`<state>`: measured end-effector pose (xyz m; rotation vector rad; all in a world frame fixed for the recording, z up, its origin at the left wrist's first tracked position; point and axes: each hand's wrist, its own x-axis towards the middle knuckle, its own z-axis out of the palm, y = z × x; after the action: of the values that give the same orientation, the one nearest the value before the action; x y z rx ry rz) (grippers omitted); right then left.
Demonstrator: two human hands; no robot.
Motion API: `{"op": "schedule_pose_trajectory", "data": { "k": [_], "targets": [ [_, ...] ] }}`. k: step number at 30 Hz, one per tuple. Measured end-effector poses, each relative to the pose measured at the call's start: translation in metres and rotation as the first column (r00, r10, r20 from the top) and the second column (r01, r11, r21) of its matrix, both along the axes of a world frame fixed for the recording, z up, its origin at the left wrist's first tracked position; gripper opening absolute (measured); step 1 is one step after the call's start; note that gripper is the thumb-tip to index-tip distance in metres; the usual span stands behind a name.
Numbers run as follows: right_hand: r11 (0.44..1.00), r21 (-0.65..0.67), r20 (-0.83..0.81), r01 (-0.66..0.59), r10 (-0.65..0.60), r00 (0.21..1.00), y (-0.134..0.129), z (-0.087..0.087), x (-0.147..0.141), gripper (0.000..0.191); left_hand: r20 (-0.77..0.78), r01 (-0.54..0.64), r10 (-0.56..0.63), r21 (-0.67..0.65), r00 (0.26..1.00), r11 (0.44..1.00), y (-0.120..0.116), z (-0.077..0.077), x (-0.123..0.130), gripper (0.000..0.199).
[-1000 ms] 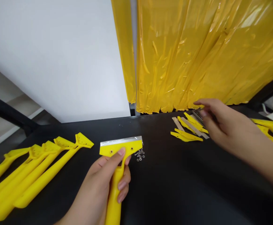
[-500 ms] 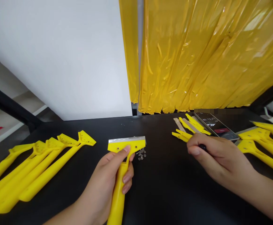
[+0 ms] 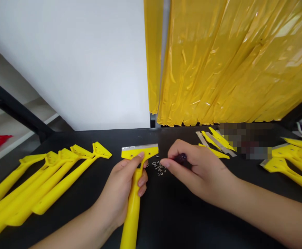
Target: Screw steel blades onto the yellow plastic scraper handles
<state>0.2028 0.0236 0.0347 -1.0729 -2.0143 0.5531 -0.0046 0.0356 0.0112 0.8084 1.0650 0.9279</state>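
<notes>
The scraper (image 3: pixel 133 211) is made of smooth yellow plastic with a light gloss, and along its edge sits a thin strip of bright metal, the blade (image 3: pixel 139 147). Near it lie tiny metal rings and screws (image 3: pixel 158 168), grey and shiny. The small dark object (image 3: pixel 181 159) looks glossy, but I cannot tell its material. The table (image 3: pixel 192 221) has a black, smooth and matt surface. Behind it hangs a yellow plastic sheet (image 3: pixel 231 62), very glossy and full of creases, and beside this is a white wall (image 3: pixel 62 69) with a matt, even finish.
</notes>
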Motion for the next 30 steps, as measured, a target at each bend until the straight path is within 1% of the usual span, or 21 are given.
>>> {"op": "schedule_pose_trajectory", "data": {
  "k": [3,5,8,18,30],
  "targets": [
    [0.996,0.086,-0.039,-0.039,0.042,0.998,0.004,-0.017,-0.001,0.018,-0.003,-0.001,0.001,-0.006,1.000,1.000,0.000,0.000,0.000,0.030],
    [0.992,0.121,-0.052,-0.045,0.051,0.997,0.004,-0.026,0.002,0.015,-0.003,0.002,-0.002,-0.012,1.000,1.000,-0.001,0.001,0.001,0.029],
    [0.991,0.133,-0.057,-0.032,0.040,0.998,0.006,-0.032,0.005,0.014,-0.003,0.010,-0.010,-0.020,1.000,1.000,-0.002,0.001,0.001,0.029],
    [0.988,0.145,0.012,-0.060,0.059,0.998,0.011,-0.037,0.004,0.016,-0.022,0.016,-0.017,-0.031,1.000,0.999,-0.002,-0.001,0.001,0.028],
    [0.983,0.167,0.035,-0.072,0.067,0.997,0.011,-0.034,0.005,0.015,-0.024,0.019,-0.020,-0.032,1.000,0.999,-0.002,-0.001,0.000,0.027]
  ]
}}
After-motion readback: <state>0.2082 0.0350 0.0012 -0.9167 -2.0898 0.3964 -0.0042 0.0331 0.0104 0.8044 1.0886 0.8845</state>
